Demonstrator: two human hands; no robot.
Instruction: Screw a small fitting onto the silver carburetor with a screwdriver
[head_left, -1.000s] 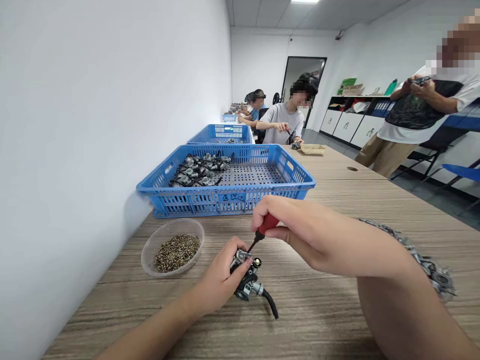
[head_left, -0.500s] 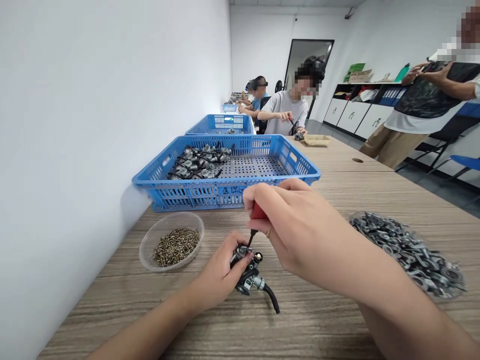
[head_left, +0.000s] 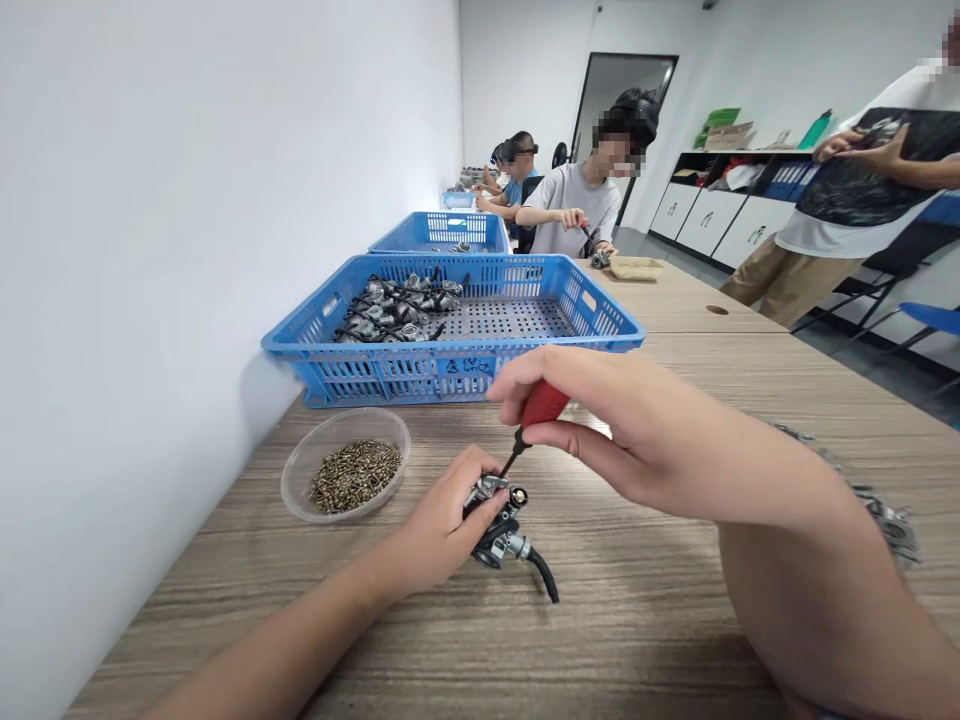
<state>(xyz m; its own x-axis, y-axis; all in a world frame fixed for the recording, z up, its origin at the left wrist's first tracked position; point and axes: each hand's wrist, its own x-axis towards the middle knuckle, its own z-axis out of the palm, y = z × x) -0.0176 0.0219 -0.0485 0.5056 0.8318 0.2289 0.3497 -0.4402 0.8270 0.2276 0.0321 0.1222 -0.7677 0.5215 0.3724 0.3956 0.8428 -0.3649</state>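
On the wooden table, a carburetor (head_left: pixel 501 540) with a short black hose lies under my left hand (head_left: pixel 442 525), whose fingers and thumb grip its upper part. My right hand (head_left: pixel 592 420) is closed on a red-handled screwdriver (head_left: pixel 541 404). The handle leans to the right, and the dark shaft slants down to the top of the carburetor beside my left fingers. Where the tip meets the part is hidden. To the left stands a clear round bowl (head_left: pixel 291 480) of small brass-coloured screws.
A blue plastic crate (head_left: pixel 375 372) holding several carburetors stands ahead, with another blue crate (head_left: pixel 390 236) behind it. Grey metal parts (head_left: pixel 892 525) lie at right, partly behind my forearm. A white wall borders the left. Across the table a co-worker (head_left: pixel 574 205) sits; another person stands right.
My right hand has turned, tilting the screwdriver handle to the right and showing more of it. My left hand keeps its hold on the carburetor. The camera view has shifted slightly.
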